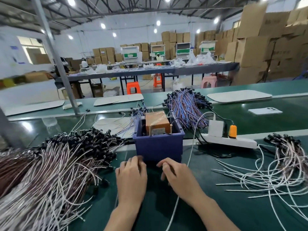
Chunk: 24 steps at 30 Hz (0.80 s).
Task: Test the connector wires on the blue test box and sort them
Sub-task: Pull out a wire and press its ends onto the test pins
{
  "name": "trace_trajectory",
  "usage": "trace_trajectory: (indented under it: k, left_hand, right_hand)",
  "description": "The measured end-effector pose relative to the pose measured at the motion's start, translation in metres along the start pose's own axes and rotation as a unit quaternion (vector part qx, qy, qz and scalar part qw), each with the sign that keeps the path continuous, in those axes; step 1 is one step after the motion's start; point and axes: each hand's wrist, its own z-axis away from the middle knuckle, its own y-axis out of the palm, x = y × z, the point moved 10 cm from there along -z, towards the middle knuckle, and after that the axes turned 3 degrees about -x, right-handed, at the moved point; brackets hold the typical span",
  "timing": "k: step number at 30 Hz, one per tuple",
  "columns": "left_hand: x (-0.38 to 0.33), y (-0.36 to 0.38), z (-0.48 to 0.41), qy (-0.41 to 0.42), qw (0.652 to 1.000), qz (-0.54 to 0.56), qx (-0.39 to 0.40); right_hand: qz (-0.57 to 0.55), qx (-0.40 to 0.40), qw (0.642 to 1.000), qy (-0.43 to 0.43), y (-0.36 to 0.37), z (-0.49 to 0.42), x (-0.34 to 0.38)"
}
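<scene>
Hands side by side low on the green table [160,202], just in front of the blue test box [158,147]: left hand [131,176] with fingertips up against the box's front wall, right hand [179,178] close beside it, fingers bent inward toward the left. Too blurred for any call on the grip: pinching a wire or merely curled on nothing, cannot tell, for either hand. Box set dead centre, open top up, brass posts [171,130] inside within easy reach, probably for touching each wire to them without stretching. Large heap of connector wires [58,164] at the left, near the left hand, likely the untested stock; looser pile [286,165] well apart at the right, seemingly the sorted side. Blue-and-purple bundle [186,107] behind the box. Power strip [233,142] just beside the box at the right, presumably feeding it.
</scene>
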Motion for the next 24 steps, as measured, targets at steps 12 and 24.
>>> trace_trajectory:
  k: [12, 24]
  left_hand:
    - [0.064, -0.022, -0.014, -0.174, 0.98, 0.077, -0.058]
    - [0.083, -0.035, -0.013, -0.234, 0.959, 0.115, -0.115]
  right_hand:
    - [-0.281, -0.141, 0.936, 0.157, -0.036, 0.0, -0.042]
    - [-0.254, -0.132, 0.944, 0.164, -0.033, 0.002, -0.042]
